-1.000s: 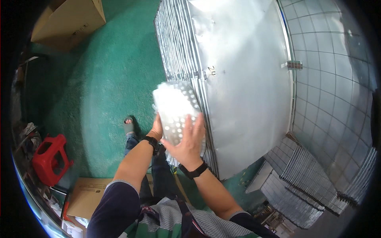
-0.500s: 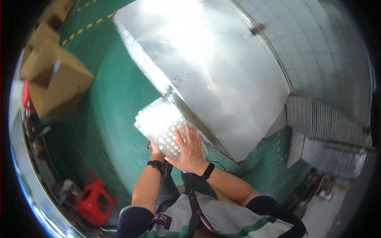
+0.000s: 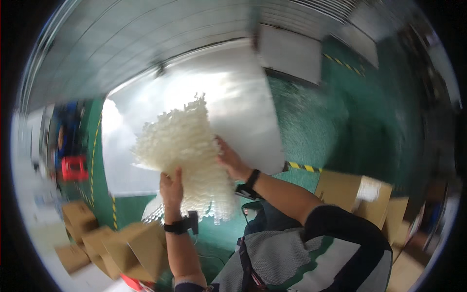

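Note:
A thick stack of whitish, translucent plastic sheets or trays point(image 3: 187, 141), its layered edges wavy and ragged, is held tilted between my two hands over the metal-topped table. My left hand point(image 3: 171, 191) presses against its near left side, thumb and fingers showing. On the opposite side, my right hand point(image 3: 232, 160) grips the right edge, with some fingertips hidden behind the layers. Dark bands circle both wrists. Under the stack lies the shiny silver tabletop point(image 3: 248, 112). Beside my left wrist, another clear, bumpy-edged plastic piece point(image 3: 154, 208) shows partly.
Open cardboard boxes point(image 3: 134, 248) stand at lower left, with more cardboard boxes point(image 3: 340, 192) at right. A grid-lined metal panel point(image 3: 141, 44) rises behind the table. A red stool point(image 3: 74, 168) is far left. Yellow-black tape point(image 3: 304, 167) marks the green floor.
My view has swung round, so the table now lies ahead. The stack, earlier seen from its dotted top beside the table edge, is now over the tabletop, tilted, with its layered side showing.

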`<state>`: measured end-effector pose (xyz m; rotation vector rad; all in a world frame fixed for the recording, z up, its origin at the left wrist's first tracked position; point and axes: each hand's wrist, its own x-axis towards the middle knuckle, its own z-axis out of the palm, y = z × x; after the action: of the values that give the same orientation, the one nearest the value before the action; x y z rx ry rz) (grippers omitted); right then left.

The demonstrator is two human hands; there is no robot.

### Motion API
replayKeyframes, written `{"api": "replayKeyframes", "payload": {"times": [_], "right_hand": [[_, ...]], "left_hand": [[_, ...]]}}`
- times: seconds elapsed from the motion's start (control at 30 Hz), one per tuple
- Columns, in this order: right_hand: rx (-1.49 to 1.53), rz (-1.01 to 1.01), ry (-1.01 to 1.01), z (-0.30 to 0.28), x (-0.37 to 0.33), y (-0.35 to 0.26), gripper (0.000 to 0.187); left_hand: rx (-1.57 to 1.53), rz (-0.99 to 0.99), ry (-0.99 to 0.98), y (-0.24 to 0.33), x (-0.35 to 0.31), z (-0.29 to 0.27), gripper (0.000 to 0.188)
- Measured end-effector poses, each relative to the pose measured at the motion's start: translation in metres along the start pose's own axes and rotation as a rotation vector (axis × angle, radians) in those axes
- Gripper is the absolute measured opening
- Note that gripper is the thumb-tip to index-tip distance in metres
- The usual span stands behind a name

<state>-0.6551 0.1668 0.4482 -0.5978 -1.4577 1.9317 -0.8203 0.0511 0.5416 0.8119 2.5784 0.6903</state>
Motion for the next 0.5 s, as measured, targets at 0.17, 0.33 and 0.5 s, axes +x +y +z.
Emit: {"api": "replayKeyframes", "payload": {"times": [0.17, 0.33, 0.5], "right_hand": [[0.277, 0.144, 0.083, -0.019, 0.011, -0.004, 0.062], [-0.68, 0.446, 0.308, -0.011, 0.014, -0.021, 0.076], [-0.528, 0.169, 0.396, -0.012, 0.015, -0.002, 0.08]], "left_hand": [[-0.112, -0.032, -0.35, 0.003, 0.035, 0.031, 0.05], [-0.09, -0.073, -0.395, -0.005, 0.069, 0.03, 0.059], [0.237, 0.373, -0.55, -0.017, 0.095, 0.011, 0.055]]}}
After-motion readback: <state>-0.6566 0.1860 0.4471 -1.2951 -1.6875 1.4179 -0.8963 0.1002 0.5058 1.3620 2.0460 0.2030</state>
